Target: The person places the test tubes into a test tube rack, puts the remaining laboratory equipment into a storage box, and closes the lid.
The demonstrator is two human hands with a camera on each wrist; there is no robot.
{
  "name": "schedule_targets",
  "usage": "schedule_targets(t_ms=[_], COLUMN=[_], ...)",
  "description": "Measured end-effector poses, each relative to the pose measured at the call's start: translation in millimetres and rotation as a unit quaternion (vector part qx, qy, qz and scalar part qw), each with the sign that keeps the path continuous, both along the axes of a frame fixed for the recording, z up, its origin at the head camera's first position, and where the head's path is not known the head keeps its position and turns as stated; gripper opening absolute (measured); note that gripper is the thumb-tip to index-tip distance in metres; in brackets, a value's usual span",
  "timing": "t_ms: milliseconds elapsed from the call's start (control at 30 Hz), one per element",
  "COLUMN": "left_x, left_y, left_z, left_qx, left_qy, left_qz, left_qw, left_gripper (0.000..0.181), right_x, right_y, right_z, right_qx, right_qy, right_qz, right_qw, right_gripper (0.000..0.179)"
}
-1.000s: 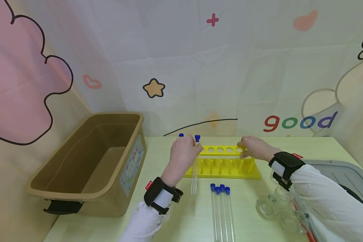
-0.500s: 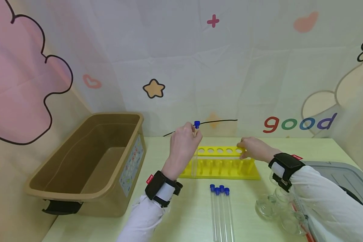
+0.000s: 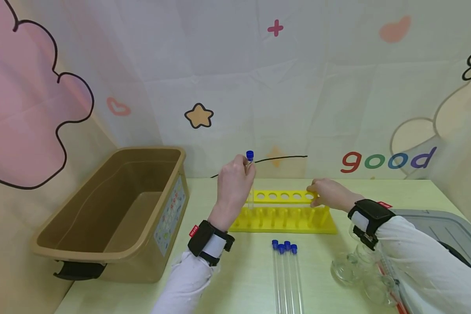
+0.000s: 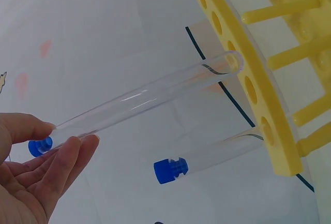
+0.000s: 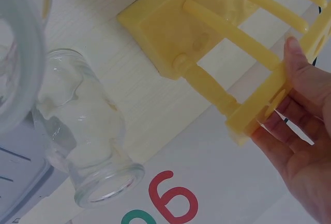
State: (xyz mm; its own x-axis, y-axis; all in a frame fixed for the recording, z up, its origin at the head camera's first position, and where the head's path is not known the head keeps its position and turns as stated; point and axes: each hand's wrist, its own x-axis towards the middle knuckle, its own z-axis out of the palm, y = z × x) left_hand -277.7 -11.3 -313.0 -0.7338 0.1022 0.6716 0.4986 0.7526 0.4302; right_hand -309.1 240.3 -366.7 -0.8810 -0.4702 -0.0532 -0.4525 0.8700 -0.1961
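Note:
My left hand pinches a clear test tube near its blue stopper. The tube's rounded bottom lies over the holes of the yellow test tube rack in the left wrist view; whether it enters one I cannot tell. A second stoppered test tube stands in the rack's end hole, hidden behind my left hand in the head view. With thumb and fingers on opposite sides, my right hand grips the right end of the rack's upper bar. Several stoppered test tubes lie side by side in front.
At the left stands a large brown bin with a black handle. Clear glass vessels are by my right forearm, beside a grey lid. A printed cloth hangs behind the table.
My left hand has lifted its test tube from in front of the rack to above it, then shifted slightly left. The right hand has stayed on the rack's end.

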Motion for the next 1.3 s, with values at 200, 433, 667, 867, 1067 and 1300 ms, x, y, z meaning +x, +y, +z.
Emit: schedule_targets(t_ms=[200,433,667,867,1067,1300], left_x=[-2.7,-6.2,-8.2,-10.0,-11.9,-11.4], left_y=[-0.5,0.7,2.2,2.1,1.4,2.6], left_z=[1.6,-2.4,-10.1,-18.4,-24.6,-28.4], left_qx=[0.007,0.013,0.013,0.012,0.010,0.009], left_qy=[0.037,0.049,0.041,0.041,0.046,0.033], left_qz=[0.002,0.007,0.015,0.019,0.018,0.013], left_qw=[0.9993,0.9987,0.9989,0.9989,0.9987,0.9993], left_gripper=[0.017,0.016,0.016,0.016,0.017,0.018], right_x=[-1.0,-1.1,-0.8,-1.8,-0.9,0.9], right_y=[0.5,0.9,1.5,2.0,1.8,1.1], right_z=[-1.2,-2.0,-3.4,-4.5,-2.7,-0.4], right_qx=[0.001,-0.003,-0.001,-0.001,0.002,0.003], right_qy=[0.006,0.003,0.009,0.012,0.009,0.006], right_qz=[0.004,-0.001,0.003,0.001,0.001,0.001], right_qw=[1.0000,1.0000,1.0000,0.9999,1.0000,1.0000], right_gripper=[0.040,0.041,0.040,0.041,0.041,0.040])
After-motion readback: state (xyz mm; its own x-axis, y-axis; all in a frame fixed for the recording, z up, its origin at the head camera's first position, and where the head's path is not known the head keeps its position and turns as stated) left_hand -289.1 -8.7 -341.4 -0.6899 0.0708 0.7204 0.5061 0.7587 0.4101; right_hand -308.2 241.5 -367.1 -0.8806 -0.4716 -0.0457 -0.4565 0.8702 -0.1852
